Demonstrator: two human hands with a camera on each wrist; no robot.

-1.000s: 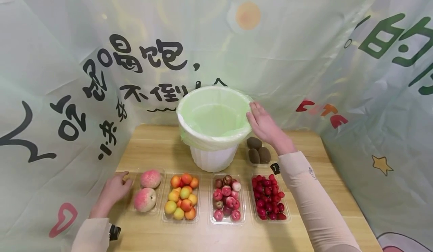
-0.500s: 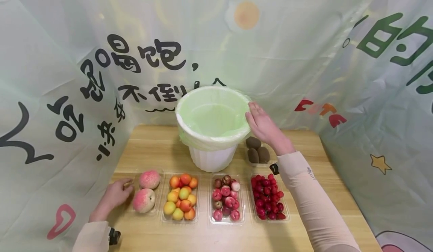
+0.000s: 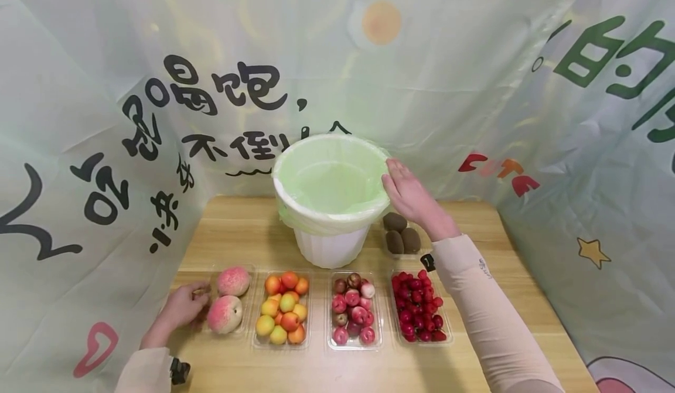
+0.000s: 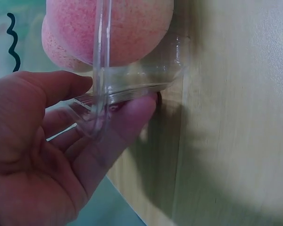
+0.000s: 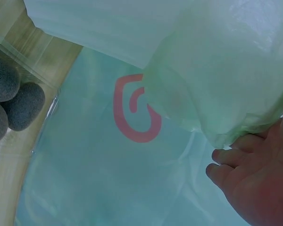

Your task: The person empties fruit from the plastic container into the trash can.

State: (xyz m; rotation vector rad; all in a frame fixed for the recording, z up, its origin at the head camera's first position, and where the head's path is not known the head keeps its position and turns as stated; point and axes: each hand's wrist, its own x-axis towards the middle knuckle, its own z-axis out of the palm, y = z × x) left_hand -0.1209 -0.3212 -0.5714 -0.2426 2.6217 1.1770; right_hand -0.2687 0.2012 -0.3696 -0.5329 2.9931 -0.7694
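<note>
In the head view my left hand (image 3: 184, 306) is at the left side of a clear plastic box (image 4: 139, 80) with two pink peaches (image 3: 225, 314). The left wrist view has its thumb and fingers gripping the box's edge from either side, the peaches inside. Farther back stands a white bucket (image 3: 331, 246), its rim covered by a thin green bag (image 3: 337, 224). My right hand (image 3: 413, 200) rests with straight fingers along the bucket's right rim. In the right wrist view its fingers (image 5: 224, 172) lie against the bag's folded edge.
Boxes of yellow-orange fruit (image 3: 285, 308), plum-like fruit (image 3: 353, 308) and red berries (image 3: 418, 306) line the front. A box of kiwis (image 3: 401, 235) sits right of the bucket, beneath my right forearm. Printed cloth walls (image 3: 448, 77) enclose the wooden table (image 3: 232, 229).
My left hand has moved slightly right and closer, and its fingers are now at the peach box's edge. The right hand stays at the bucket's rim.
</note>
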